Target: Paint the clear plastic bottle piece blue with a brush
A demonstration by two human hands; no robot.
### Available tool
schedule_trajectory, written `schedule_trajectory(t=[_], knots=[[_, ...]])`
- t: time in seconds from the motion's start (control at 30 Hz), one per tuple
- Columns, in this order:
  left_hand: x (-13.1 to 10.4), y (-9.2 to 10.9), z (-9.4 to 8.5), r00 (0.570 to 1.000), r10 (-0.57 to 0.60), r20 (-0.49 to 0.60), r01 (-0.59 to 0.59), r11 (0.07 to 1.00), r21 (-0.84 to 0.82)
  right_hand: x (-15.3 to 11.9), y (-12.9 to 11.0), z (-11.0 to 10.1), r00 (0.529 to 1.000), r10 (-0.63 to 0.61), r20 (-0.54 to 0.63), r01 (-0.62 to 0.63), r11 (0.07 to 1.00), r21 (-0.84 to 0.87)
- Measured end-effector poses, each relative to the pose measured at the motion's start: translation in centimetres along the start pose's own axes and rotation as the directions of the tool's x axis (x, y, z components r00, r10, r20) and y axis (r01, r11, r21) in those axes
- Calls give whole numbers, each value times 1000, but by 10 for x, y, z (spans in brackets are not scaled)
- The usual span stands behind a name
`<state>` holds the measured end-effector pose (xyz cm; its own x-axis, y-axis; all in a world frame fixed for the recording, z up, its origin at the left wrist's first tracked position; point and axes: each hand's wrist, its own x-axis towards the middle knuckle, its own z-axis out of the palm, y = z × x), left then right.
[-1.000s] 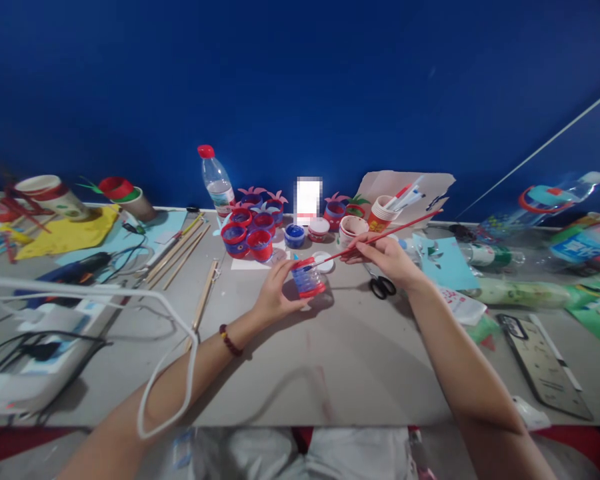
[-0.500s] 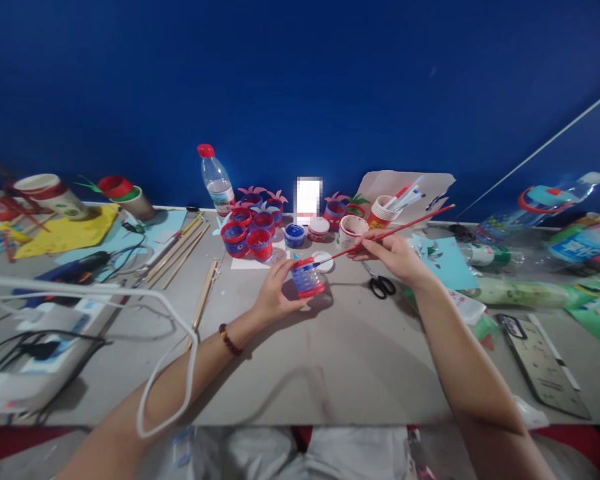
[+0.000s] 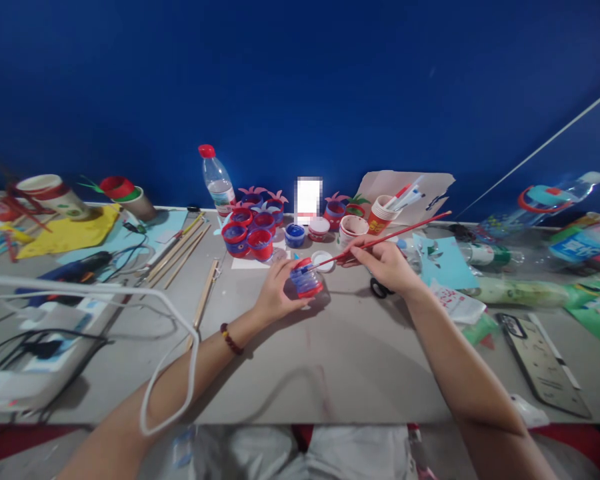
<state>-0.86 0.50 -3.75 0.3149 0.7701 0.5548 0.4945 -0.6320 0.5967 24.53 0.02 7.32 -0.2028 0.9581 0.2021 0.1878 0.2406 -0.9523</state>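
My left hand (image 3: 276, 291) holds a clear plastic cup piece (image 3: 307, 280) with red rims and blue paint, tilted above the table. Between the fingers of my right hand (image 3: 375, 259) is a long red paintbrush (image 3: 400, 231); its tip touches the upper side of the cup piece. Behind them stand an open jar of blue paint (image 3: 295, 235), a jar with pinkish paint on it (image 3: 319, 229) and a stained paper cup (image 3: 353, 230). A white lid (image 3: 323, 261) lies just behind the brush tip.
Several red and blue painted cups (image 3: 235, 239) and a bottle (image 3: 217, 180) stand back left. Scissors (image 3: 379, 288) lie partly under my right hand. A power strip (image 3: 65, 353) with a looping white cable is at left, a phone (image 3: 543, 367) at right.
My right hand has moved slightly left and toward me with the paintbrush, now covering more of the scissors. My left hand and the cup piece have barely shifted.
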Motion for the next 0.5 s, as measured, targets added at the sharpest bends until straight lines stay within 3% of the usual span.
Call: schedule_trajectory(t=[0.5], knots=[[1,2,0,997,69,-47,-69,998,-9,-2,-7,4,999,-5,-40,3,999,-47]])
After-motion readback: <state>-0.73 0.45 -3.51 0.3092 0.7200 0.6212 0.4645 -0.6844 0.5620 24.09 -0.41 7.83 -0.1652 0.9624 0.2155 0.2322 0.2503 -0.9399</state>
